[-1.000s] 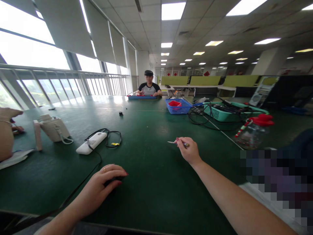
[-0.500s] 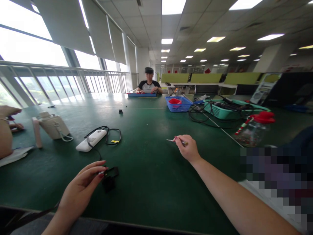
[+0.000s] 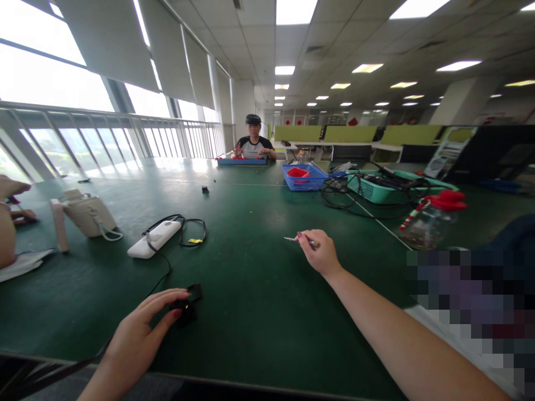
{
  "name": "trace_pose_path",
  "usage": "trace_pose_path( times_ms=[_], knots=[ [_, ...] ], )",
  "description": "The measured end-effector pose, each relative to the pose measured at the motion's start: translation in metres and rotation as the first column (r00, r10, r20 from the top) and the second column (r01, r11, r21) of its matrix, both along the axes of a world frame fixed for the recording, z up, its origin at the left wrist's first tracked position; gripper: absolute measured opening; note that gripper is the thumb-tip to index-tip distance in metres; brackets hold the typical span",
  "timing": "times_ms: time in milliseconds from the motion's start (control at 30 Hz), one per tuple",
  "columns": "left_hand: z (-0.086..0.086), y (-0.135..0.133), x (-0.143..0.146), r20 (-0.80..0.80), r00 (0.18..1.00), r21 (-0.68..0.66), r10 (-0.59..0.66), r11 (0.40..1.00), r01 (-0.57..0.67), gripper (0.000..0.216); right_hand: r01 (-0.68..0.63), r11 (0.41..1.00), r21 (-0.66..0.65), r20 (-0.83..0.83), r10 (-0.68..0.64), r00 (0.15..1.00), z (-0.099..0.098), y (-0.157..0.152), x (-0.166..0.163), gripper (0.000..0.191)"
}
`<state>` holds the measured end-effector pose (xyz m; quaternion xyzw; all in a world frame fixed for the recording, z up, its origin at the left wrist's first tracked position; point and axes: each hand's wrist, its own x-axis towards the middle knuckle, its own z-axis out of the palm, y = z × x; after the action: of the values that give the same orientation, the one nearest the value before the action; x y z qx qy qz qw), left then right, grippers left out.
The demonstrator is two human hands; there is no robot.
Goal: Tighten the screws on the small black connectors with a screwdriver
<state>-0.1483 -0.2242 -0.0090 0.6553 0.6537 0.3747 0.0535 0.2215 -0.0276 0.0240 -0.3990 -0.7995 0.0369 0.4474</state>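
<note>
On the green table (image 3: 251, 312), my left hand (image 3: 136, 328) grips a small black plastic part (image 3: 186, 314) between thumb and fingers. A black frame-like piece (image 3: 195, 292) lies just beyond its fingertips. Part of what these fingers cover is hidden. Further right, my right hand (image 3: 320, 253) is closed round a slim tool (image 3: 289, 239) with a thin shiny metal tip pointing left and a yellowish handle end; its exact kind is too small to tell.
A white power bank (image 3: 154, 239) with a black cable lies beyond my left hand. Further left stands a beige bottle (image 3: 90, 214). Blue (image 3: 303, 181) and green (image 3: 371, 192) baskets and a red-lidded jar (image 3: 430, 223) stand right. A person (image 3: 253, 146) sits opposite.
My left hand has shifted slightly right and down, its thumb and fingers now wider apart around the black part. The right hand stays in place with its tool.
</note>
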Motion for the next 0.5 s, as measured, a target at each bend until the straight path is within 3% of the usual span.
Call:
trace_pose_path(
  times_ms=[267, 500],
  knots=[
    [0.008, 0.002, -0.012, -0.032, 0.984, -0.025, -0.175, 0.984, 0.174, 0.021, -0.001, 1.000, -0.001, 0.008, 0.001, 1.000, -0.001, 0.001, 0.000, 0.035],
    [0.013, 0.005, -0.015, -0.101, 0.957, -0.098, -0.271, 0.960, 0.262, 0.027, -0.005, 1.000, -0.008, 0.010, 0.005, 1.000, 0.000, 0.000, -0.001, 0.035]
  ],
)
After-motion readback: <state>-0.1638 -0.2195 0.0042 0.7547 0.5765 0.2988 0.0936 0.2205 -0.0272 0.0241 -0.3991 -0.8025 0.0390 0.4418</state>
